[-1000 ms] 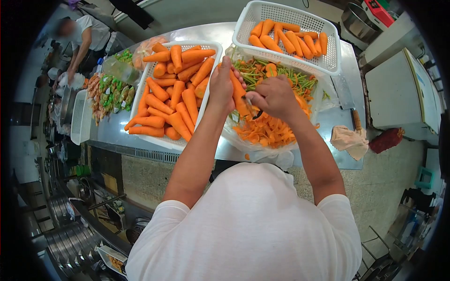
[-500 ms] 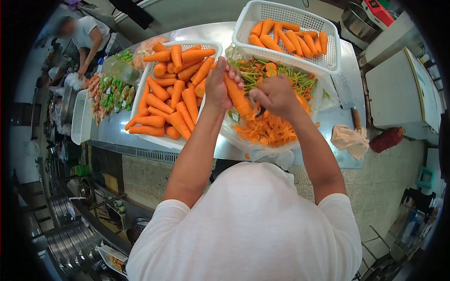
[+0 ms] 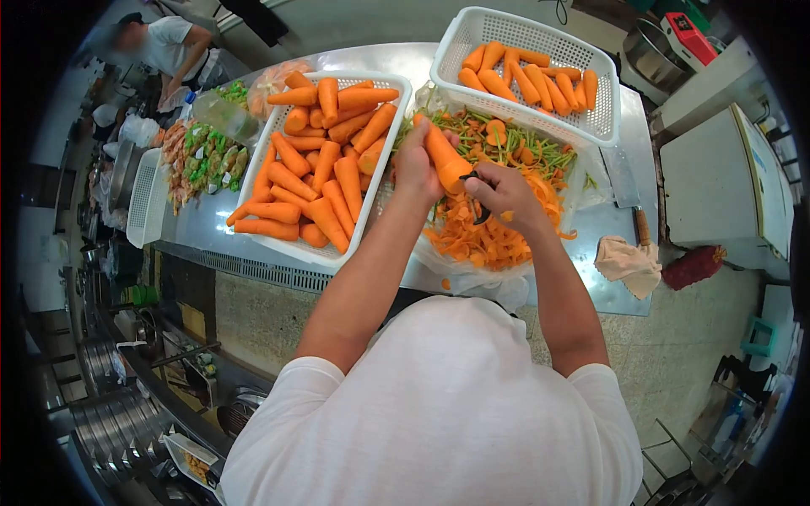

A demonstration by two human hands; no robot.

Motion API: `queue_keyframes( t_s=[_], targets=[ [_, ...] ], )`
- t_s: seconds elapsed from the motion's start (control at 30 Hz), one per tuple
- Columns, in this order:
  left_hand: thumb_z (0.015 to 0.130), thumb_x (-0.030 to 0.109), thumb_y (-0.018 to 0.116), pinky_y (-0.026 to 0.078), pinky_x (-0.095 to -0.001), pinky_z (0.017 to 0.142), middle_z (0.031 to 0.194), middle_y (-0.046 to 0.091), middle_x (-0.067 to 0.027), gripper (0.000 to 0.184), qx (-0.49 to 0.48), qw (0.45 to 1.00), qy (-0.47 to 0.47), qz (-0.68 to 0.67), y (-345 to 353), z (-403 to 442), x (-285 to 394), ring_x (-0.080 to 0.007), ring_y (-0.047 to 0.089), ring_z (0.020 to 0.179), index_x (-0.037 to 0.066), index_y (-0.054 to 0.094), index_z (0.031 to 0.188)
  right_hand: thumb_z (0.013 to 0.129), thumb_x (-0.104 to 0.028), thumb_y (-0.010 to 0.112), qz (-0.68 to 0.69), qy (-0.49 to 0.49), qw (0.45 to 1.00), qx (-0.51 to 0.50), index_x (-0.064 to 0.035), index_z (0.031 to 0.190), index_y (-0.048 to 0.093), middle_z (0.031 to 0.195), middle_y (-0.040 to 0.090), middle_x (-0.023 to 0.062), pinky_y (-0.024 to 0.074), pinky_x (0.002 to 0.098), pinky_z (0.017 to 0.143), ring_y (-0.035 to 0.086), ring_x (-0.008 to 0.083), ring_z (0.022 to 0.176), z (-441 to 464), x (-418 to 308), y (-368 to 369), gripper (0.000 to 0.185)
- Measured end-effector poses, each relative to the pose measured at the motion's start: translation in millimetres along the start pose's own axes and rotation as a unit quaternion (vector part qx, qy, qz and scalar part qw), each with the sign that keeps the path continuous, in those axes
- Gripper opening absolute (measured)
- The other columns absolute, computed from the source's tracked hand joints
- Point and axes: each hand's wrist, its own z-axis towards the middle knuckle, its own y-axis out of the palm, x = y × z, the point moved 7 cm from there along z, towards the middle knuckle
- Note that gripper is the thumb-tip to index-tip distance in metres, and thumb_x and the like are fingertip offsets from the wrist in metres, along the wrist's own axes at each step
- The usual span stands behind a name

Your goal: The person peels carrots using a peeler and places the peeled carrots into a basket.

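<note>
A carrot is gripped in my left hand, slanting with its thick end toward my right hand. My right hand is closed around a dark-handled peeler, held close against the carrot's lower end. Beneath both hands lies a heap of orange peelings, mixed with green carrot tops on a clear plastic bag. To the left, a white basket holds many carrots. At the upper right, another white basket contains several carrots.
A knife lies at the table's right side, its handle beside a beige cloth. Bagged vegetables and a plastic bottle sit on the left of the metal table. Another person stands at the far left.
My left hand has turned the carrot more upright and shifted slightly right. My right hand with the peeler has come down lower, nearer me. The whole view has shifted a little.
</note>
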Motion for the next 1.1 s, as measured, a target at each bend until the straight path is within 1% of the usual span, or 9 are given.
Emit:
queue_keyframes(
  t_s=[0.07,0.17,0.23,0.27,0.33,0.4,0.53,0.8,1.1],
  targets=[
    [0.105,0.033,0.051,0.056,-0.0358,0.075,0.093,0.059,-0.0099,0.032,-0.042,0.996,-0.06,0.052,-3.3,-8.8,-19.3,-0.0218,0.061,0.084,0.002,0.052,0.113,0.096,-0.056,0.059,-0.025,0.046,0.999,0.006,-0.001,0.076,0.056,0.064,0.045,-0.0023,0.036,0.0321,0.055,0.042,0.0117,0.06,0.2,3.9,1.6,0.058],
    [0.106,0.037,0.048,0.057,-0.0394,0.078,0.101,0.063,-0.0098,0.034,-0.039,0.99,-0.133,0.026,-19.4,-13.0,-40.5,-0.0236,0.065,0.088,0.006,0.056,0.117,0.097,-0.051,0.059,-0.133,-0.028,0.99,0.042,-0.0024,0.076,0.056,0.061,0.048,0.0022,0.0358,0.0345,0.053,0.047,0.0171,0.055,6.6,-2.3,-5.7,0.053],
    [0.106,0.037,0.046,0.057,-0.0393,0.077,0.103,0.063,-0.0085,0.034,-0.059,0.984,-0.164,0.027,-22.0,-23.5,-39.6,-0.0219,0.065,0.088,0.008,0.057,0.118,0.096,-0.043,0.06,-0.214,-0.081,0.973,0.038,-0.0044,0.074,0.055,0.064,0.053,0.0076,0.0387,0.0376,0.061,0.052,0.0249,0.059,7.3,-16.4,-17.2,0.045],
    [0.106,0.038,0.045,0.057,-0.0394,0.077,0.104,0.064,-0.0078,0.034,-0.094,0.978,-0.179,0.043,-20.8,-28.5,-36.7,-0.0207,0.065,0.088,0.009,0.057,0.12,0.096,-0.043,0.06,-0.213,-0.079,0.973,0.036,-0.0044,0.074,0.055,0.064,0.053,0.0076,0.0387,0.0376,0.061,0.052,0.0249,0.059,8.1,-17.1,-20.8,0.045],
    [0.107,0.039,0.044,0.057,-0.0394,0.078,0.106,0.064,-0.0071,0.035,-0.131,0.971,-0.193,0.058,-15.0,-35.1,-33.4,-0.0195,0.065,0.089,0.011,0.057,0.123,0.09,-0.039,0.066,-0.329,-0.179,0.916,0.145,-0.0092,0.07,0.06,0.065,0.057,0.0076,0.0412,0.0416,0.072,0.056,0.0275,0.064,4.2,-39.5,-34.7,0.037],
    [0.107,0.04,0.042,0.057,-0.0389,0.076,0.106,0.065,-0.0062,0.037,-0.204,0.95,-0.227,0.069,-1.9,-44.5,-34.1,-0.0181,0.066,0.087,0.011,0.057,0.124,0.089,-0.04,0.067,-0.334,-0.218,0.909,0.124,-0.0101,0.069,0.059,0.065,0.056,0.0065,0.0403,0.0407,0.076,0.055,0.0266,0.066,3.5,-51.4,-29.5,0.037],
    [0.107,0.033,0.042,0.058,-0.0329,0.07,0.105,0.064,-0.006,0.033,-0.142,0.958,-0.238,0.068,14.8,-60.4,-31.4,-0.0163,0.066,0.084,0.008,0.055,0.124,0.086,-0.043,0.068,-0.38,-0.336,0.858,0.077,-0.0119,0.066,0.057,0.065,0.054,0.0036,0.0402,0.0387,0.078,0.055,0.0246,0.068,-0.9,-73.7,-2.8,0.038],
    [0.106,0.034,0.044,0.052,-0.0329,0.063,0.103,0.066,-0.0003,0.028,-0.214,0.938,-0.235,0.139,-1.0,-50.5,-26.1,-0.0142,0.065,0.084,0.016,0.059,0.12,0.085,-0.048,0.068,-0.403,-0.356,0.84,0.07,-0.0108,0.067,0.056,0.067,0.055,0.0048,0.0403,0.0385,0.077,0.055,0.0247,0.071,24.3,-83.0,-15.7,0.043],
    [0.105,0.039,0.046,0.051,-0.0333,0.06,0.102,0.065,-0.0017,0.03,-0.208,0.94,-0.235,0.134,-2.8,-58.6,-27.8,-0.0162,0.064,0.083,0.015,0.058,0.12,0.083,-0.049,0.071,-0.405,-0.358,0.838,0.072,-0.0128,0.067,0.06,0.066,0.059,0.0023,0.0413,0.0375,0.077,0.058,0.0229,0.07,24.2,-73.0,-10.6,0.041]
  ],
)
